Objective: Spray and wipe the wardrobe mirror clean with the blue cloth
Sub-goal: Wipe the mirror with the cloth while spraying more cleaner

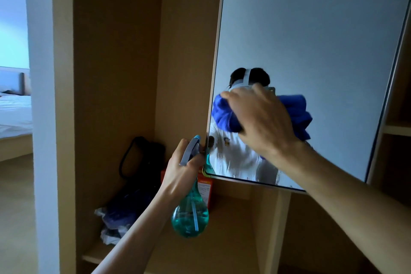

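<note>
The wardrobe mirror hangs tilted on the open wooden wardrobe, its lower left corner near the middle of the view. My right hand presses the bunched blue cloth flat against the lower part of the glass, fingers spread over it. Streaks show on the glass below the cloth. My left hand grips the neck of a teal spray bottle just left of the mirror's bottom corner, nozzle pointing at the mirror's edge.
Behind the bottle stands an orange box on the wardrobe shelf. A black bag and crumpled bags lie in the left compartment. A wooden upright stands below the mirror. A bed shows at far left.
</note>
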`<state>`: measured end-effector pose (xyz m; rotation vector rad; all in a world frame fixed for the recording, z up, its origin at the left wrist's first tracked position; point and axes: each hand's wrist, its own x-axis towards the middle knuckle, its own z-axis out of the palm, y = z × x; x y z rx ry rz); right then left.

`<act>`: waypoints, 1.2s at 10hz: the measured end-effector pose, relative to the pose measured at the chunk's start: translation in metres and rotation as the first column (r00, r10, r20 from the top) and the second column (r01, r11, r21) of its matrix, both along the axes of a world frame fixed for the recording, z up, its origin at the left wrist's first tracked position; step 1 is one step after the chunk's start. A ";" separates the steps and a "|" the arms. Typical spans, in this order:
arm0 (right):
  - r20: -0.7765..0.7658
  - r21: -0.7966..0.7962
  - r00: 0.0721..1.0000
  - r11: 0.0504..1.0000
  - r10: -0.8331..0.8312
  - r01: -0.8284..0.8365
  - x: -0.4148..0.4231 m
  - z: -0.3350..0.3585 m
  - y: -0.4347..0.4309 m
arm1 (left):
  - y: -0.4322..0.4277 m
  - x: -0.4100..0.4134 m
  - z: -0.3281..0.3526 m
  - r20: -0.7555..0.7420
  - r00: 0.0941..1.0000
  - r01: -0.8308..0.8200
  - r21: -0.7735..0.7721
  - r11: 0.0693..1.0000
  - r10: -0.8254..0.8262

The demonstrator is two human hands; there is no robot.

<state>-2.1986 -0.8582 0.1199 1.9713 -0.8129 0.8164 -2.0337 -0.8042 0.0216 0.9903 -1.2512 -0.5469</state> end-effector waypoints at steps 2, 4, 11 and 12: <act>0.006 -0.070 1.000 0.997 -0.029 0.029 -0.005 0.006 -0.004 | -0.003 -0.002 -0.007 0.033 0.999 -0.024 0.014 1.000 0.024; -0.145 -0.028 0.989 0.999 0.040 -0.044 -0.012 -0.055 -0.001 | -0.004 -0.013 -0.008 0.102 0.993 -0.062 0.002 0.998 0.062; -0.028 -0.140 1.000 0.990 0.002 -0.006 -0.074 -0.007 -0.012 | -0.011 -0.049 -0.014 0.172 0.955 -0.242 -0.018 0.970 0.242; -0.063 -0.107 0.998 0.994 0.021 -0.028 -0.076 -0.033 -0.009 | -0.012 -0.049 -0.017 0.176 0.949 -0.263 -0.017 0.965 0.262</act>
